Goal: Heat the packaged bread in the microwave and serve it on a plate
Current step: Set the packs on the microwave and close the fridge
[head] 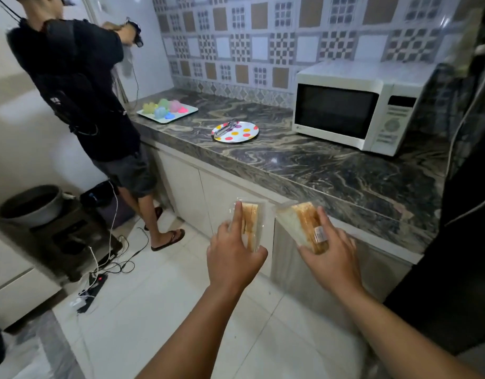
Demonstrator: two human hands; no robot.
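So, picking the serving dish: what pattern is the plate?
White plate with multicoloured polka dots, head view.

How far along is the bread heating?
Barely started. The left hand and right hand each hold a wrapped bread pack. The microwave is shut and looks dark; the dotted plate carries only tongs. Heating and plating remain.

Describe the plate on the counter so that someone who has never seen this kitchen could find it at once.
Start at the white microwave standing on the dark marbled counter against the patterned tile wall. Just left of it, near the counter's front edge, lies a round white plate with metal tongs resting on it. Its coloured polka dots set it apart from the plain rectangular tray of pastel cups farther left.
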